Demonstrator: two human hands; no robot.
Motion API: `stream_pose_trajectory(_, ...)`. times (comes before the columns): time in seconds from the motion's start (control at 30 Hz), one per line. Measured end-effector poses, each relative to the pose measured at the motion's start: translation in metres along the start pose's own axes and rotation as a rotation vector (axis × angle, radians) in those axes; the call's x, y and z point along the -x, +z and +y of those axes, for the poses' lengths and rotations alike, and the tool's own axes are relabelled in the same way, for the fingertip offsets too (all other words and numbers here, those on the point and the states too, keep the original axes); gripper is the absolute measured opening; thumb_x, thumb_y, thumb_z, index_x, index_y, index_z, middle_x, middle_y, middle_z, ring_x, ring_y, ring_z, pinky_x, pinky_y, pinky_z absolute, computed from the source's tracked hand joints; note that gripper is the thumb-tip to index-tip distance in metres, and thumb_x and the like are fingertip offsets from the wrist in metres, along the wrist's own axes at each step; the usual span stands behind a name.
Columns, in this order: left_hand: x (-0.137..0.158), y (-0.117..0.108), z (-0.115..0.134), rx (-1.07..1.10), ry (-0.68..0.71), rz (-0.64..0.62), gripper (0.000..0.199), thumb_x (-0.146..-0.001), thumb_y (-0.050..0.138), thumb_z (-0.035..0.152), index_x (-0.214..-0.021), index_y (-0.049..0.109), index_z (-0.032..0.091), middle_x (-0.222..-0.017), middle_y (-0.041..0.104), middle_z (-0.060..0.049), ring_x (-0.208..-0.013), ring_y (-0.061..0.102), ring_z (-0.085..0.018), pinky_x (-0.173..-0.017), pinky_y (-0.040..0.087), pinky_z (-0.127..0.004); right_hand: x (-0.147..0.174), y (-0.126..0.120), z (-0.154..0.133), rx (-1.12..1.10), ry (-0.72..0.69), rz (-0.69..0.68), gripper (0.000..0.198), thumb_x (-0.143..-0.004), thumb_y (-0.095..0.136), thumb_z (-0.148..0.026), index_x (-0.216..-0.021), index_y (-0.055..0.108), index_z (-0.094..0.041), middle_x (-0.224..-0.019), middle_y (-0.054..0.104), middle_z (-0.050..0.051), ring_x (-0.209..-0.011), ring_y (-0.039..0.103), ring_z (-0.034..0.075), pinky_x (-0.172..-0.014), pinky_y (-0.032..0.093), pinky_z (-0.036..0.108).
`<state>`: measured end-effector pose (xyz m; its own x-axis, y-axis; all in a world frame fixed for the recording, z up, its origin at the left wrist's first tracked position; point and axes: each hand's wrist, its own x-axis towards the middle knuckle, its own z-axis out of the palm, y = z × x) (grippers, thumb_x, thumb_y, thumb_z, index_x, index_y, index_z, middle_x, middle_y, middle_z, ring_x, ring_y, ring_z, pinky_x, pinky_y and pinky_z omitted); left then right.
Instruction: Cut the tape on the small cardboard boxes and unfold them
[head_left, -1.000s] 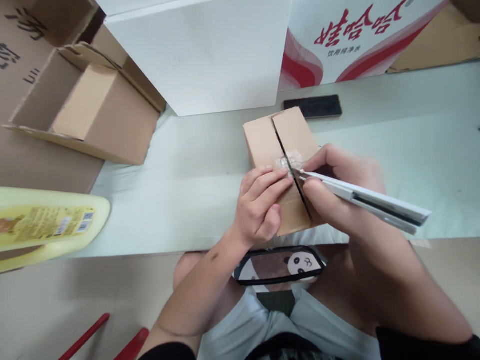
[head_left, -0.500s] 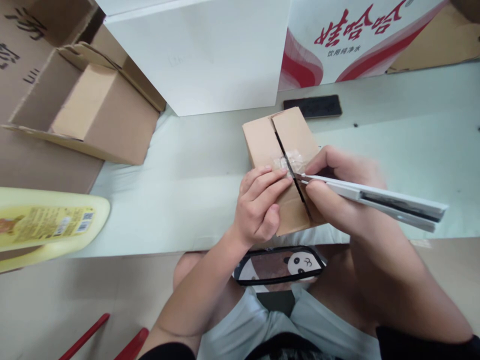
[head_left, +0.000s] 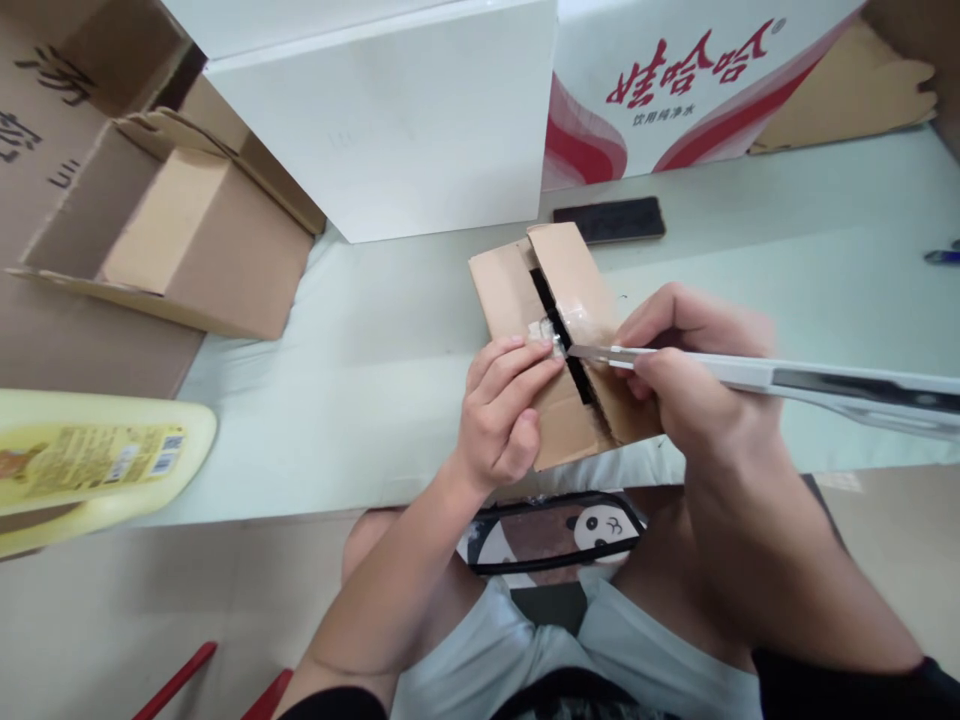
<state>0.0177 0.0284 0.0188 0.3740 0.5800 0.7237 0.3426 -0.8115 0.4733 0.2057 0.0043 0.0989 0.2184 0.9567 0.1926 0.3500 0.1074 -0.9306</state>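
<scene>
A small brown cardboard box point(head_left: 566, 435) sits near the table's front edge, with a dark gap running between its two top flaps. My left hand point(head_left: 502, 415) lies on the left flap, fingers stretched out towards the gap and thumb tucked beside them. My right hand point(head_left: 690, 370) grips a white utility knife point(head_left: 750, 372), its blade reaching to the gap just beside my left fingertips. Crumpled clear tape point(head_left: 541, 328) clings to the left flap. The right flap point(head_left: 570, 275) is tilted up slightly. Where the blade tip ends inside the gap is hard to tell.
Behind the box lies a black phone point(head_left: 611, 219). Large white cartons point(head_left: 390, 130) stand along the back, and an open cardboard box point(head_left: 240, 240) is at the left. A yellow bottle point(head_left: 97, 460) lies front left. A blue pen point(head_left: 943, 257) shows at the right edge.
The gap between the flaps has widened and the right flap has lifted. The tape across the seam has parted. The knife now lies flatter, with more blade showing.
</scene>
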Motion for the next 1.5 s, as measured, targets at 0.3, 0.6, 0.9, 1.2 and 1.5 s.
stream_pose_trajectory(0.3,0.003,-0.007,-0.006,-0.009,0.022,0.003,0.045,-0.103,0.032,0.031,-0.127,0.067,0.016,-0.128,0.072,-0.013,-0.123,0.064,-0.025,-0.116,0.047,-0.045,-0.024,-0.004,0.018,-0.54,-0.047,0.399,0.009,-0.081,0.057,-0.03,-0.073,0.056,-0.025,-0.061,0.056,-0.001,-0.041,0.049,0.014,-0.033,0.025,0.027)
stream_pose_trajectory(0.6,0.009,-0.026,-0.01,-0.026,-0.015,-0.051,0.042,-0.101,0.038,0.03,-0.135,0.062,0.021,-0.133,0.067,-0.011,-0.127,0.06,-0.026,-0.118,0.045,-0.046,-0.038,0.01,0.084,-0.126,0.104,0.425,0.042,-0.094,0.048,-0.068,-0.09,0.054,-0.026,-0.053,0.05,-0.005,-0.043,0.047,0.014,-0.044,0.036,0.028)
stream_pose_trajectory(0.9,0.031,-0.057,-0.048,0.121,-0.362,0.055,0.037,-0.098,0.05,0.056,-0.092,0.07,0.025,-0.115,0.057,-0.005,-0.11,0.059,-0.024,-0.099,0.054,-0.038,-0.042,0.012,0.101,0.598,0.176,0.062,0.036,-0.078,0.065,-0.03,-0.113,0.059,-0.025,-0.081,0.07,0.003,-0.073,0.065,0.026,-0.074,0.047,0.039)
stream_pose_trajectory(1.2,0.025,-0.051,-0.064,0.448,-0.869,0.333,0.035,-0.069,0.084,0.04,-0.089,0.06,0.024,-0.097,0.06,-0.001,-0.084,0.059,-0.015,-0.071,0.048,-0.024,-0.044,0.013,0.12,0.797,0.28,-0.072,0.047,-0.082,0.062,-0.03,-0.127,0.058,-0.022,-0.109,0.073,0.015,-0.095,0.069,0.036,-0.076,0.046,0.042)
stream_pose_trajectory(1.5,0.021,-0.044,-0.072,0.512,-1.199,0.285,0.043,-0.061,0.087,0.025,-0.099,0.068,0.021,-0.12,0.074,-0.008,-0.101,0.076,-0.025,-0.08,0.064,-0.033,-0.047,-0.002,0.125,0.836,0.264,-0.082,0.054,-0.085,0.05,-0.017,-0.137,0.058,-0.025,-0.131,0.068,0.015,-0.111,0.067,0.036,-0.083,0.051,0.044)
